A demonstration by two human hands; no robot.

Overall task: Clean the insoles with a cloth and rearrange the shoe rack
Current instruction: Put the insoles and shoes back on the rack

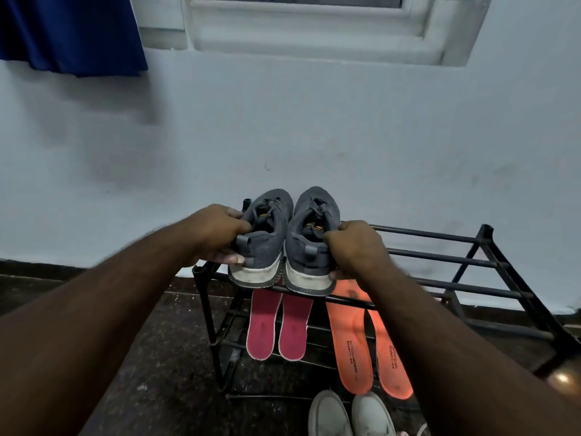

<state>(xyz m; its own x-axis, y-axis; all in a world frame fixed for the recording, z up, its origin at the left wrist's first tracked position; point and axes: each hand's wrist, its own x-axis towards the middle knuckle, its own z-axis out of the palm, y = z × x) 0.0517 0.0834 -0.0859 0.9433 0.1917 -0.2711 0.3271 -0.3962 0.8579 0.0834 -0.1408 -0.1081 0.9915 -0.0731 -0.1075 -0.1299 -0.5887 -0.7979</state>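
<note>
Left hand [217, 234] grips the heel of the left grey knit sneaker [262, 237]; right hand [355, 247] grips the right grey knit sneaker [309, 243], both on the black metal tube shoe rack [440, 262] top tier. Pink foam insoles [276, 325] lean at 6 o'clock below, orange foam insoles [367, 338] at 5 o'clock.

Pale blue wall [314, 121], white window frame [314, 33], dark speckled floor [176, 357].

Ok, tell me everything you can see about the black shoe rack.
The shoe rack is a low black frame of thin round bars that look like metal, standing on the dark floor against the pale wall. Its top tier carries only the grey sneakers at its left end. Pink insoles and orange insoles lean against its front.
</note>
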